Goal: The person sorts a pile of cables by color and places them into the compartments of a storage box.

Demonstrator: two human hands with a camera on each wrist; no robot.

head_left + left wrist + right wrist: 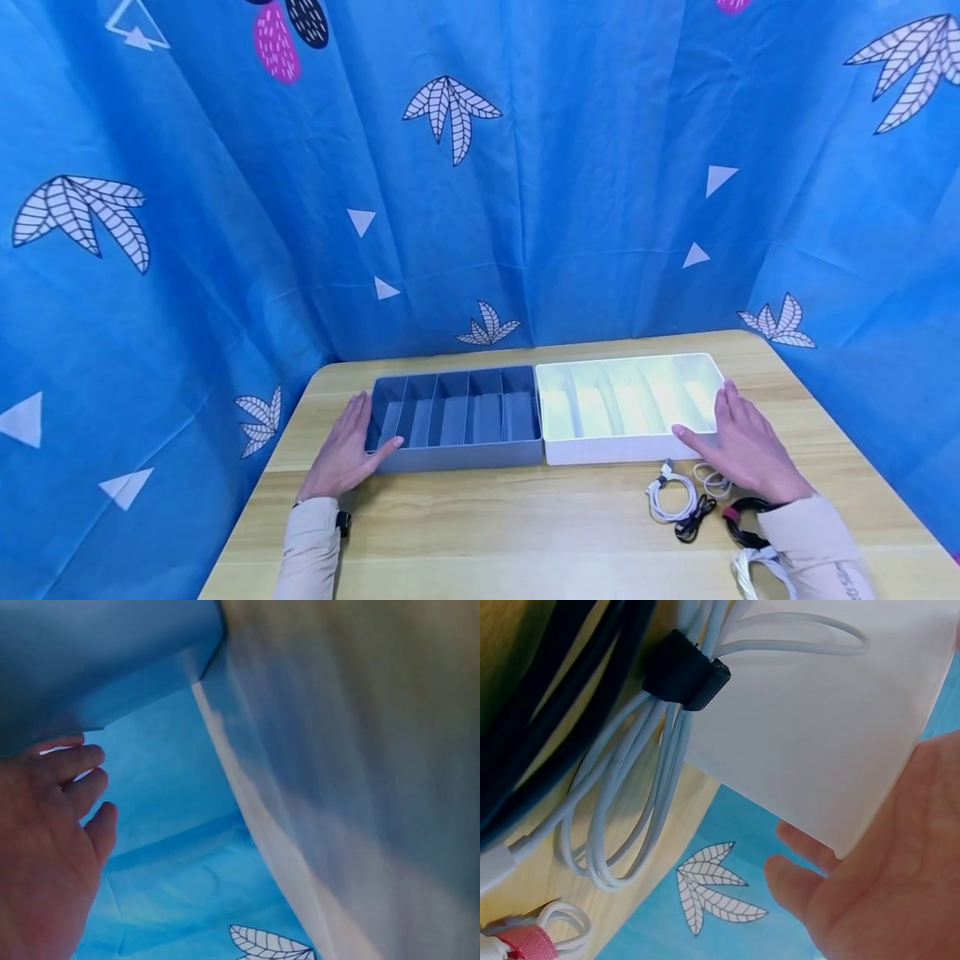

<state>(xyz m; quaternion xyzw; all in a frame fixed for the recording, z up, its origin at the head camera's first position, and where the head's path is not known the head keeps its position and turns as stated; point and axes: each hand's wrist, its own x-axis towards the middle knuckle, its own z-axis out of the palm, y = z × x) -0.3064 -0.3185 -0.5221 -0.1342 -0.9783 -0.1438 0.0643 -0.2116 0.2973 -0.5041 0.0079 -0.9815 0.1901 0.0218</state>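
Observation:
A blue-grey divided box [465,457] and a white divided box [615,451] stand end to end on the table, each split into several narrow slots. My left hand [337,454] lies along the left end of the blue-grey box, its thumb reaching over the front edge. At the far right end of the white box rests my right hand [750,446], fingers extended along the side and thumb at the front rim. The right wrist view shows that palm [892,885] beside the white box's wall [802,735].
Near my right forearm lie several coiled cables: a white one [652,500], a black one [695,518], a thick black coil with a red tie [731,513] and a white bundle [742,571] partly under the sleeve. A blue patterned curtain [585,208] surrounds the wooden table [525,533].

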